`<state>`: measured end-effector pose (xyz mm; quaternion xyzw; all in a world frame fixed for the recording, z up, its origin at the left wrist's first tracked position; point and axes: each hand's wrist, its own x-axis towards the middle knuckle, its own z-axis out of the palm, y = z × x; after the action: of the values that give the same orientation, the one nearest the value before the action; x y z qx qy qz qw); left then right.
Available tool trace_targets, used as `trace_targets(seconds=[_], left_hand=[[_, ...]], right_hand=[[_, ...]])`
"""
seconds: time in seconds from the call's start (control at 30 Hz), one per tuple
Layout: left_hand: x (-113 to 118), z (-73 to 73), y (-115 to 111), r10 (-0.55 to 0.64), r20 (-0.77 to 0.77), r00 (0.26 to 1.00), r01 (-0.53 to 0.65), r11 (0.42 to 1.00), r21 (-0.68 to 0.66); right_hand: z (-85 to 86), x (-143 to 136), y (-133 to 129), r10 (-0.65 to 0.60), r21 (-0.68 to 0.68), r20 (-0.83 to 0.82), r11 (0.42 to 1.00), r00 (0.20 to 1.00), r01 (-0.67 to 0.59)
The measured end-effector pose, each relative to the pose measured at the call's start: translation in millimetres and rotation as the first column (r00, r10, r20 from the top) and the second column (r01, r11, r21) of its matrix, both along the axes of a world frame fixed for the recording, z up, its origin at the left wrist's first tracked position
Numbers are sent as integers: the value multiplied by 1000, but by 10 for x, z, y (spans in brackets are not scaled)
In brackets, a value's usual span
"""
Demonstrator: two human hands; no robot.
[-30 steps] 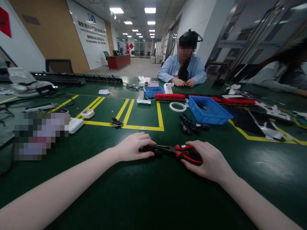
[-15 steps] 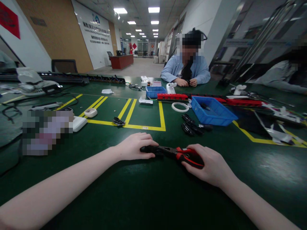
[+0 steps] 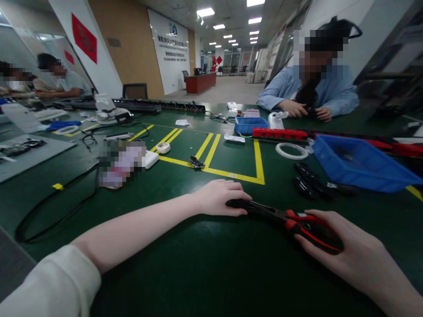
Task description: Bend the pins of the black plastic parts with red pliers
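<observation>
My right hand (image 3: 350, 246) is wrapped around the red-and-black handles of long-nose pliers (image 3: 294, 220), whose jaws point left. Closed on a small black part (image 3: 238, 203) is my left hand (image 3: 223, 198), its fingers hiding most of the piece. The tips of the pliers meet the right end of that part; whether they grip it I cannot tell. Both hands are low over the green table (image 3: 185, 264). Beyond the pliers lies a pile of similar-looking black parts (image 3: 307, 180), beside a blue bin (image 3: 360, 167).
A white ring (image 3: 291, 151) and a smaller blue bin (image 3: 251, 125) lie farther back, near a red strip (image 3: 279, 133). On the left are a phone (image 3: 124, 165), a white box (image 3: 151, 159) and a black cable (image 3: 49, 200). Across the table sits a person in a blue shirt (image 3: 340, 88).
The view has swung left, so the scene sits farther right. My left hand still holds the black part, and my right hand keeps the pliers, whose handles look slightly wider apart.
</observation>
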<state>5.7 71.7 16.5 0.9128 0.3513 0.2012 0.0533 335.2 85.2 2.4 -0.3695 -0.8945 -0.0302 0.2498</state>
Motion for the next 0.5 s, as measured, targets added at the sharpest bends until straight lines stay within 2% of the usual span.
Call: trace_targets(seconds=[0.2, 0.4, 0.5], left_hand=[[2, -2, -8, -14, 10, 1000, 14, 1000, -6], [1, -23, -4, -22, 36, 999, 21, 1000, 4], [1, -19, -4, -42, 35, 999, 42, 999, 3]], right_hand=[[-21, 3, -10, -52, -31, 7, 998, 999, 52], [-18, -13, -12, -5, 40, 26, 999, 1000, 4], [-10, -32, -22, 3, 26, 33, 1000, 999, -4]])
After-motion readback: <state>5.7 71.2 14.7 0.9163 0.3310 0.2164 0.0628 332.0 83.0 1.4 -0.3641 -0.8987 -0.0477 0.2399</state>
